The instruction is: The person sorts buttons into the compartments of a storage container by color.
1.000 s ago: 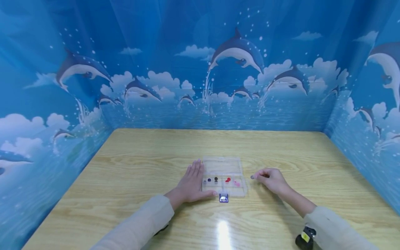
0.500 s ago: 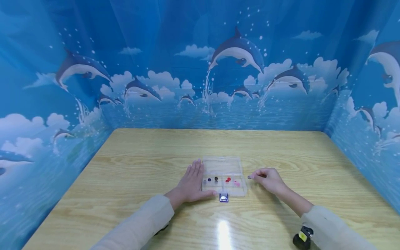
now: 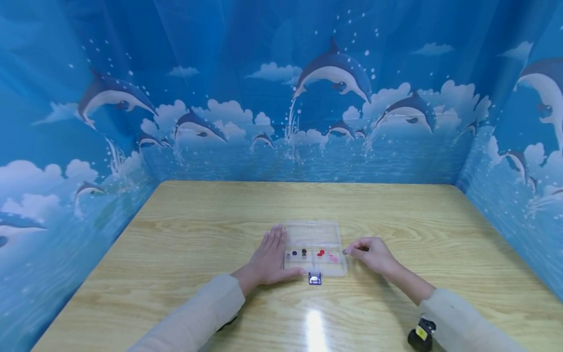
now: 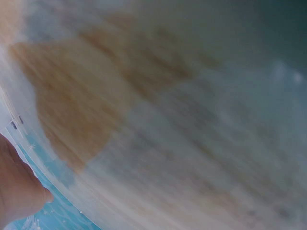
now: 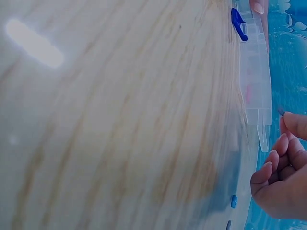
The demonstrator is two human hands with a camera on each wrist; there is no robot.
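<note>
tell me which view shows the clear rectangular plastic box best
Head view: the clear rectangular plastic box lies open, its inside visible from above. Right wrist catches it side-on; left wrist shows nothing recognisable of it.

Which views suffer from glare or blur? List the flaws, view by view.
Head: oblong white glare on the pale wood-grain table near the bottom edge, faint shadow below the bare right hand; left wrist: most of the frame smeared and out of focus, darkest at upper right; right wrist: white glare at upper left, while the clear plastic box looks sharper than the table.
</note>
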